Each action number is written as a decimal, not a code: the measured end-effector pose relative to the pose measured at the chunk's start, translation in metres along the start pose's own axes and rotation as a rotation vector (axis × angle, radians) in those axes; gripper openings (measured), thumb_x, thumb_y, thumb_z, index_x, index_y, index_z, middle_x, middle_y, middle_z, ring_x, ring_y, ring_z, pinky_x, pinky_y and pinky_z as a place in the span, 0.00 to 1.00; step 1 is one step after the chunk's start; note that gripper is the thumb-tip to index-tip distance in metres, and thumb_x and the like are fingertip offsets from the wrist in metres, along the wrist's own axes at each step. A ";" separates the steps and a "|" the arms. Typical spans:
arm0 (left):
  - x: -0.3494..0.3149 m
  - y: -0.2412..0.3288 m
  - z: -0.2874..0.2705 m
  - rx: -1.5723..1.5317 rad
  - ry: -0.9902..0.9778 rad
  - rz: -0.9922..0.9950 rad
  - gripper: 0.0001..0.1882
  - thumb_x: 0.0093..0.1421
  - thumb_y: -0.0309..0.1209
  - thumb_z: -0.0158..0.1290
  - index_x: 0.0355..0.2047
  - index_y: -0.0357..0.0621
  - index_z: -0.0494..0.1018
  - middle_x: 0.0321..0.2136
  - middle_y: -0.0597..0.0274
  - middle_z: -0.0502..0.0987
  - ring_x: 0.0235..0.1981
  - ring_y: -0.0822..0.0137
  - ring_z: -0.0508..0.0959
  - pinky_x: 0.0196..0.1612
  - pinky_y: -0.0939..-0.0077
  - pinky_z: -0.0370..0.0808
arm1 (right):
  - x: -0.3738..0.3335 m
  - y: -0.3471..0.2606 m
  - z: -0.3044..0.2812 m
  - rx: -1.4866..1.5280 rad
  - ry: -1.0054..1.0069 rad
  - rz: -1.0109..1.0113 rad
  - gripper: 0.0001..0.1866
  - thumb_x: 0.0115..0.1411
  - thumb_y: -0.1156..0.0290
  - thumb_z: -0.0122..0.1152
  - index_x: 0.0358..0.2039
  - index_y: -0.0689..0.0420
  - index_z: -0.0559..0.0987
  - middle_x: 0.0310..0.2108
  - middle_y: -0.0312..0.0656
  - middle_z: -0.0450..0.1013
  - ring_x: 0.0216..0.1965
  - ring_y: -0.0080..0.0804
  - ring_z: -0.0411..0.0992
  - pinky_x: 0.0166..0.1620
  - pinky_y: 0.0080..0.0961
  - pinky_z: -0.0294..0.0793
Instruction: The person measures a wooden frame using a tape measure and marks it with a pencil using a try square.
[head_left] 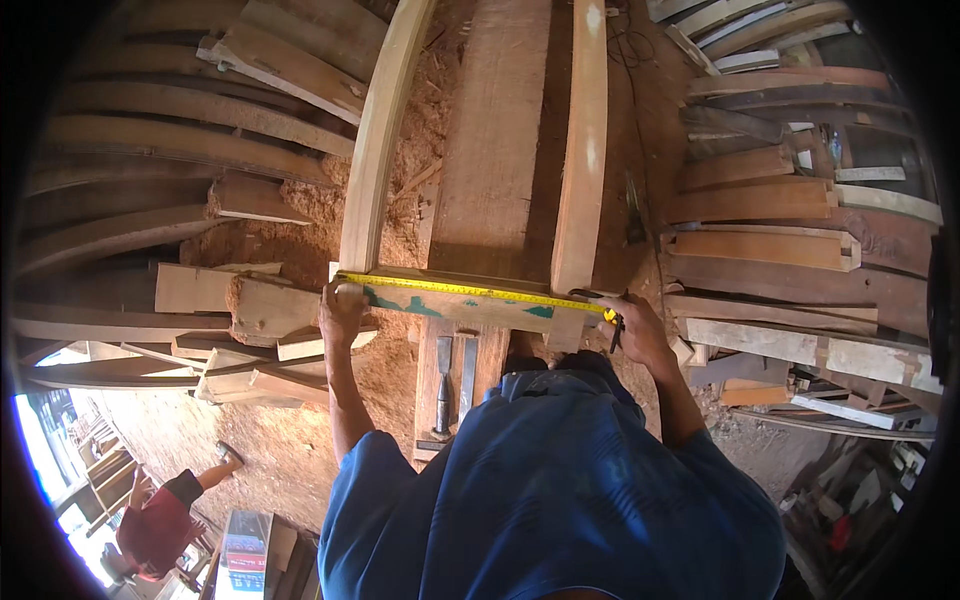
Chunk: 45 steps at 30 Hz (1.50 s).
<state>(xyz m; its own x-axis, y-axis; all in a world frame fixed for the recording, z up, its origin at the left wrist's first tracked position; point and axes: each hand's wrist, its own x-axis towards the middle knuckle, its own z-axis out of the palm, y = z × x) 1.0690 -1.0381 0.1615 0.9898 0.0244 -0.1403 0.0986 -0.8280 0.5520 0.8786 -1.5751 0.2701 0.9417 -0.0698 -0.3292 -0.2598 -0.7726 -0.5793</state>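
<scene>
A yellow tape measure (450, 288) is stretched along a wooden crosspiece (475, 312) with green paint patches. At the crosspiece's left end, my left hand (342, 310) is closed on the end of the tape. My right hand (640, 328) grips the tape measure's case at the right end; the fingers partly hide it. A thin dark item shows beside those fingers, too small to name. From the crosspiece, a left beam (376, 150) and a right beam (580, 150) run away from me.
Between the beams lies a wide plank (495, 130). A chisel (444, 385) and a flat metal bar (468, 375) rest on a board near me. Stacked timber (760, 250) lines both sides. A person in red (155, 530) is at the lower left. Sawdust (270, 440) covers the ground.
</scene>
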 end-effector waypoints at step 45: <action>-0.005 -0.029 0.017 0.128 0.126 0.171 0.42 0.51 0.38 0.74 0.63 0.47 0.66 0.45 0.42 0.81 0.46 0.39 0.80 0.48 0.47 0.77 | 0.086 0.000 0.010 0.040 0.342 -0.048 0.35 0.60 0.66 0.70 0.66 0.64 0.71 0.50 0.60 0.75 0.50 0.60 0.74 0.56 0.48 0.73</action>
<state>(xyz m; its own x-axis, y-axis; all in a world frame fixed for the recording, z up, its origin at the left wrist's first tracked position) 1.0594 -1.0239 0.1323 0.9968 -0.0590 0.0542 -0.0772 -0.8900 0.4494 0.9569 -1.5747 0.2344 0.9683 -0.2470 -0.0362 -0.2158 -0.7551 -0.6191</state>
